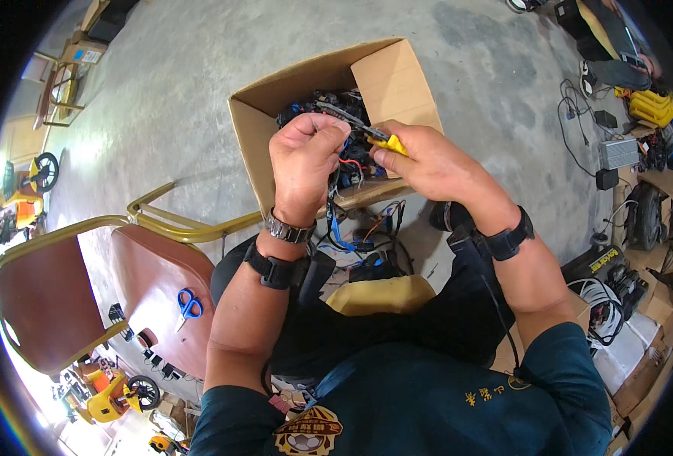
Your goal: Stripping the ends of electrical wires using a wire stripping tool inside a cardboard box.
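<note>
Both hands over the near part of the cardboard box (397,76). Right hand (427,159), toward the box's right side, is curled round a yellow-handled tool (395,144) (pliers or cutters, by the look of it). Key relation: the tool's long axis slants from the right palm leftward and toward the box's far side, its dark end close to the left fingertips; contact cannot be told.

Left hand (306,156), toward the box's left side, is closed in a pinch, apparently on the cable bundle (332,209). Bundle runs down beside the left palm, past the box's near edge; left hand nearer to it. More cables (298,112) lie inside the box, beyond the left hand.
</note>
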The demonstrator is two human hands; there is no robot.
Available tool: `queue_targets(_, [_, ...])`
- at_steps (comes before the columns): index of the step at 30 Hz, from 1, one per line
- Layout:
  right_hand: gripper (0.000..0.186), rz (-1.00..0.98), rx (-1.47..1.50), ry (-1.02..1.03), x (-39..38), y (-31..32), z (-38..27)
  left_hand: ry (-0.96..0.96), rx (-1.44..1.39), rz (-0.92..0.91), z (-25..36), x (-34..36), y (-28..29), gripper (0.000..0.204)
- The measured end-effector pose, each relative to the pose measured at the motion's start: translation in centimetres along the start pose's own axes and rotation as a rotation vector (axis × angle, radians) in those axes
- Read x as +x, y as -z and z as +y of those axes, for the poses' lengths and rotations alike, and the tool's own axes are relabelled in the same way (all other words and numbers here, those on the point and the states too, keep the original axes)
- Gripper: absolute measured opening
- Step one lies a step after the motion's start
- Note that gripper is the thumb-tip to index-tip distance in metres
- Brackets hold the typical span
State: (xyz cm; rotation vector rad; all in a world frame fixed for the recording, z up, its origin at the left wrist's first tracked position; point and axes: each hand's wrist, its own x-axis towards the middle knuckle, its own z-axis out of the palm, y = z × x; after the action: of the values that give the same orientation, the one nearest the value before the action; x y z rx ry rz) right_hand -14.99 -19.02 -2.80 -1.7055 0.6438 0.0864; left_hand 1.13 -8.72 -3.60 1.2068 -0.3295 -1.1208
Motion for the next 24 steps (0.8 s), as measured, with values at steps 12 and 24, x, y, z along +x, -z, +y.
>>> queue_targets(12, [0.021, -0.088, 0.203, -0.204, -1.0, 1.5, -1.2, -0.084, 0.143, 0.001, 0.2, 0.0, -1.1, 0.004])
queue_targets(24, [0.034, 0.073, 0.521, 0.044, -2.8, 3.1, -0.9, -0.092, 0.159, -0.078, 0.4, -0.1, -0.2, 0.004])
